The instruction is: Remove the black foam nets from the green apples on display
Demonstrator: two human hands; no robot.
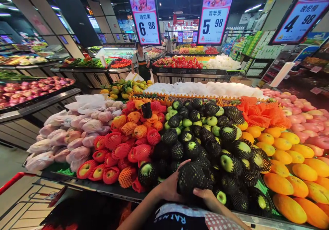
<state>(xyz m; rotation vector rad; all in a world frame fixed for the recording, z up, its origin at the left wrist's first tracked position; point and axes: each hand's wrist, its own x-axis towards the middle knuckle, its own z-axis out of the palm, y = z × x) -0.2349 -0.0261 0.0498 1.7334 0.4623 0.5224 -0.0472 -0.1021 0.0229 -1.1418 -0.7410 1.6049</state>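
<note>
Black-netted apple [191, 178] sits upright between both hands.

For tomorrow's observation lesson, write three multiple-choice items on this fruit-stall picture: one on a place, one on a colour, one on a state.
1. Where do the oranges lie relative to the netted green apples?
A. To their right
B. To their left
C. Behind them

2. What colour is the foam net on the apple that the hands hold?
A. White
B. Black
C. Orange

3. How do the left hand and right hand stand at that apple?
A. Both away from it
B. Only one touches
C. Both cupped around it

Answers:
1 A, the oranges fill the section right of the green apples.
2 B, its net is dark like its neighbours'.
3 C, each hand's grip wraps one side of the fruit.
</note>
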